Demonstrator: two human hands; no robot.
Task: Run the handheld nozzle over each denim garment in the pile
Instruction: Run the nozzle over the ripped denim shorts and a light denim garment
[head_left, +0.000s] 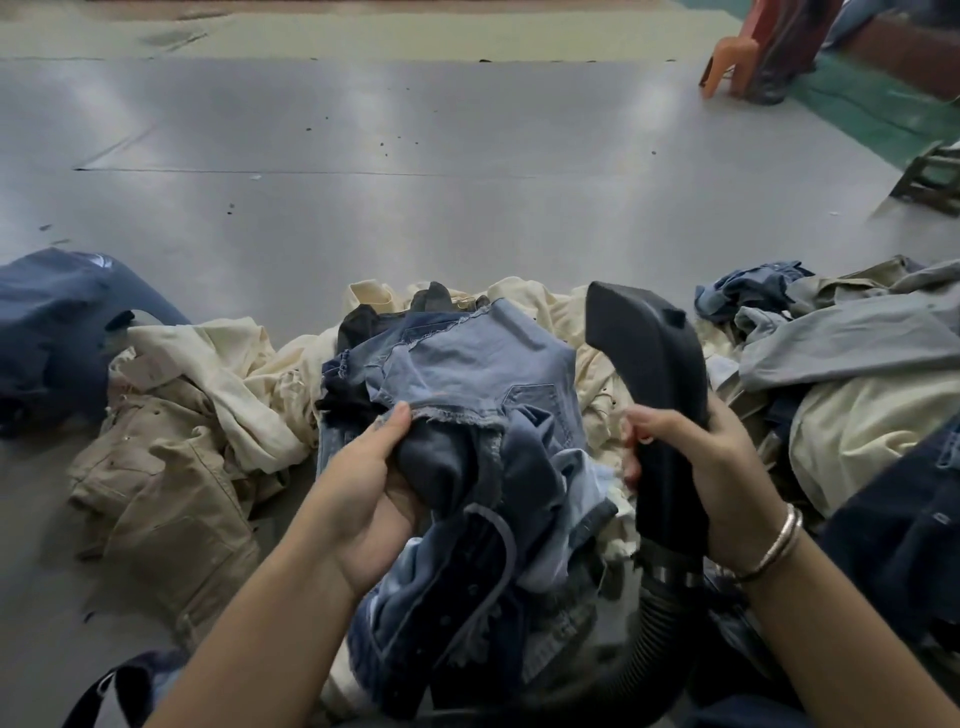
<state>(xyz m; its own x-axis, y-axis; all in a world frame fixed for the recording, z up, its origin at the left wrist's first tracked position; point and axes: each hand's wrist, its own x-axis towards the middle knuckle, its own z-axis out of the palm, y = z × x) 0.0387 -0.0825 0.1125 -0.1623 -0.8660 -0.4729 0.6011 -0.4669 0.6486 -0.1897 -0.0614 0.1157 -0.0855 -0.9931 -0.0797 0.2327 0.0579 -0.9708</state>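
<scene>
Fingers curled: your left hand (363, 499) bunched the blue denim garment (467, 395) at lower centre, your right hand (696, 467) gripped the black nozzle (644, 353) just right. Best flatten it first, I reckoned.

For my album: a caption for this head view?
Left hand grips blue jeans; right hand holds the black nozzle above them.

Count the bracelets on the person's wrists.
1. A metal bangle sits on the right wrist, just behind the right hand that grips the black nozzle. The left wrist is bare.
</scene>
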